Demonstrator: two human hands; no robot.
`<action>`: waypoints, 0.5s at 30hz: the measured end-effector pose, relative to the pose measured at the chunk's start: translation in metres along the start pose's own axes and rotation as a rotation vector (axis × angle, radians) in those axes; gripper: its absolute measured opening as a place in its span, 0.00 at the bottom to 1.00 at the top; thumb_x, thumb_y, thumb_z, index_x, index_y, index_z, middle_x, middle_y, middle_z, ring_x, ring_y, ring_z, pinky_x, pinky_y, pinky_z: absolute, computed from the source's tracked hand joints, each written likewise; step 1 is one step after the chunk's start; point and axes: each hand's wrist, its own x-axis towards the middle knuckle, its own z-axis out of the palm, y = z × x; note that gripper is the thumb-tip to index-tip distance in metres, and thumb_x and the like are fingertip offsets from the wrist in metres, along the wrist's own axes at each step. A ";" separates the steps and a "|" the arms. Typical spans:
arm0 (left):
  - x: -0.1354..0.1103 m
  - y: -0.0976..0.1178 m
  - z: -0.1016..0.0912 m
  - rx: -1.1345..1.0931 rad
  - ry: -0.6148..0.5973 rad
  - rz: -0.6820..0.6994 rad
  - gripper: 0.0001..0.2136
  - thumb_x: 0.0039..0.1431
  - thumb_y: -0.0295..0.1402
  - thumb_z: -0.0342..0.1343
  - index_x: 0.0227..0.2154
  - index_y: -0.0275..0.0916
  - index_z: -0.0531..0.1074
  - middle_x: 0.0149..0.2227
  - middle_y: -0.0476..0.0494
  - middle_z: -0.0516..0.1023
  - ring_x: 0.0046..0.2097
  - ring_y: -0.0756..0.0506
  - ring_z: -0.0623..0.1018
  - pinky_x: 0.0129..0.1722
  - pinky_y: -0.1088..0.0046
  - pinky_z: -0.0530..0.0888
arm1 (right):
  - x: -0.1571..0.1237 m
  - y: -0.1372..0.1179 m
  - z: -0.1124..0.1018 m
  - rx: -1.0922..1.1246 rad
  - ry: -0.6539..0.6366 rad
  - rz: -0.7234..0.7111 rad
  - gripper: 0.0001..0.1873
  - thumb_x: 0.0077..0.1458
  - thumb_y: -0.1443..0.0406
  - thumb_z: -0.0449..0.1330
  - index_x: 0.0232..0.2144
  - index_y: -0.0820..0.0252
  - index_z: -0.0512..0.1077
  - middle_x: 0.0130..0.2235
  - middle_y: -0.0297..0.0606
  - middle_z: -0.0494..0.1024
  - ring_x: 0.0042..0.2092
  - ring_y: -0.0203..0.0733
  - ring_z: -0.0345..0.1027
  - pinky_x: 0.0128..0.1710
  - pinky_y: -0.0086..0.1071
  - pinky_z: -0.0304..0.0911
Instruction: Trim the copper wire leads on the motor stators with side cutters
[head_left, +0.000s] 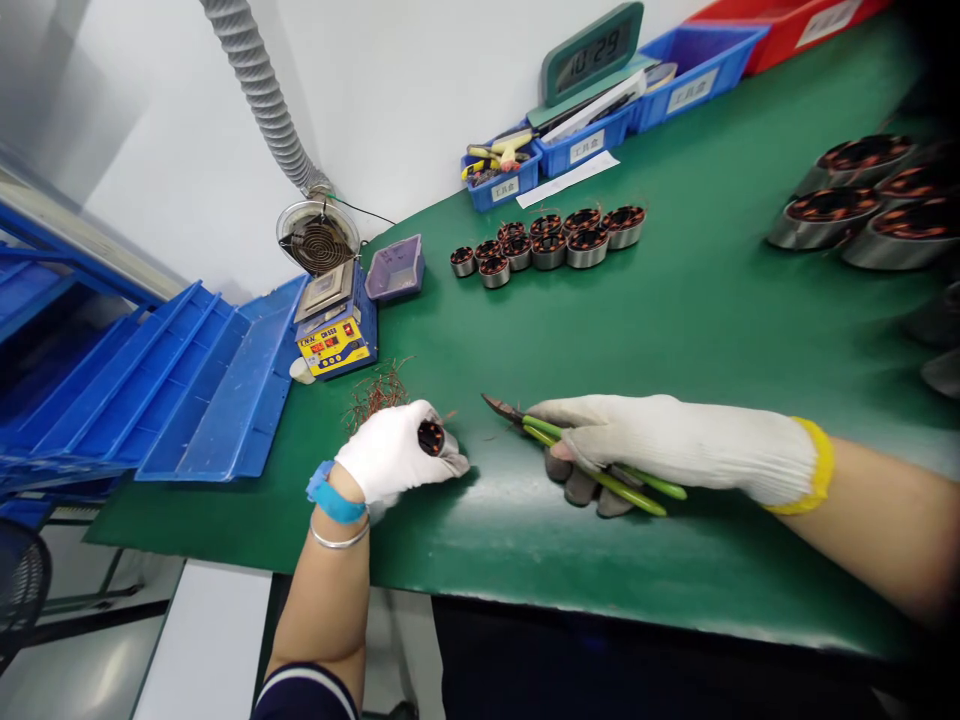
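My left hand (pixel 394 450), in a white glove, is closed around a small motor stator (pixel 430 438), a metal ring with dark inside and copper windings. A short copper wire end sticks out at its top. To the right, my gloved right hand (pixel 622 445) grips green-handled cutting pliers (pixel 544 430), their dark jaws pointing left toward the stator but apart from it. Just behind my left hand lies a tangle of cut copper wire (pixel 379 393). Farther back, several similar stators (pixel 550 250) stand grouped on the green table (pixel 675 340).
A yellow and blue soldering device (pixel 337 345) stands at the left, with a purple tray (pixel 396 268) beside it. Blue bins (pixel 225 400) crowd the left edge. Tool boxes (pixel 504 185) and a digital clock (pixel 592 55) line the wall. Larger stators (pixel 825 215) sit at the right.
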 end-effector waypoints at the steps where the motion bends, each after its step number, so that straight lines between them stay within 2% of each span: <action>1: -0.002 -0.005 -0.003 -0.062 0.036 -0.001 0.16 0.47 0.44 0.64 0.34 0.42 0.69 0.34 0.52 0.81 0.36 0.46 0.80 0.37 0.71 0.75 | -0.001 0.000 -0.001 0.056 -0.032 -0.004 0.29 0.43 0.59 0.62 0.48 0.55 0.59 0.30 0.35 0.70 0.29 0.40 0.69 0.24 0.31 0.66; 3: -0.006 -0.013 -0.009 -0.172 0.089 0.002 0.17 0.46 0.41 0.66 0.36 0.40 0.69 0.34 0.50 0.81 0.36 0.47 0.79 0.38 0.71 0.75 | -0.003 -0.001 -0.007 0.134 -0.105 -0.051 0.30 0.43 0.55 0.63 0.47 0.57 0.58 0.32 0.38 0.72 0.31 0.45 0.71 0.25 0.34 0.67; 4: -0.008 -0.015 -0.011 -0.226 0.076 0.009 0.18 0.45 0.38 0.67 0.37 0.39 0.69 0.33 0.49 0.81 0.35 0.47 0.79 0.39 0.71 0.76 | -0.005 -0.002 -0.010 0.163 -0.136 -0.087 0.30 0.43 0.54 0.62 0.46 0.57 0.58 0.33 0.40 0.73 0.32 0.46 0.72 0.26 0.36 0.68; 7: -0.011 -0.009 -0.009 -0.387 -0.108 0.078 0.21 0.40 0.31 0.69 0.39 0.36 0.70 0.34 0.46 0.81 0.36 0.46 0.80 0.40 0.71 0.77 | -0.014 -0.007 -0.020 0.212 -0.176 -0.179 0.29 0.45 0.53 0.60 0.48 0.57 0.59 0.34 0.40 0.73 0.33 0.49 0.73 0.29 0.39 0.70; 9: -0.012 0.009 0.001 -0.442 -0.256 0.157 0.24 0.38 0.31 0.71 0.42 0.36 0.72 0.35 0.47 0.82 0.38 0.46 0.81 0.42 0.71 0.77 | -0.023 -0.012 -0.023 0.227 -0.146 -0.214 0.29 0.47 0.54 0.57 0.51 0.56 0.59 0.34 0.41 0.73 0.32 0.49 0.73 0.29 0.40 0.70; 11: -0.009 0.034 0.019 -0.419 -0.316 0.242 0.26 0.40 0.35 0.72 0.45 0.40 0.73 0.38 0.49 0.82 0.41 0.45 0.81 0.46 0.71 0.77 | -0.033 -0.016 -0.024 0.236 -0.077 -0.254 0.30 0.49 0.55 0.54 0.54 0.54 0.58 0.35 0.41 0.73 0.31 0.48 0.72 0.29 0.40 0.69; 14: 0.003 0.078 0.053 -0.226 -0.220 0.357 0.24 0.46 0.44 0.68 0.47 0.46 0.74 0.44 0.48 0.80 0.46 0.42 0.80 0.50 0.67 0.76 | -0.045 -0.020 -0.030 0.312 0.101 -0.386 0.29 0.54 0.57 0.48 0.59 0.50 0.57 0.36 0.43 0.72 0.33 0.48 0.71 0.35 0.43 0.69; 15: 0.009 0.092 0.064 -0.176 -0.187 0.387 0.27 0.46 0.49 0.67 0.48 0.45 0.73 0.45 0.45 0.79 0.47 0.39 0.80 0.50 0.64 0.77 | -0.048 -0.020 -0.033 0.347 0.189 -0.450 0.28 0.56 0.58 0.45 0.59 0.49 0.57 0.38 0.44 0.72 0.35 0.49 0.71 0.37 0.45 0.69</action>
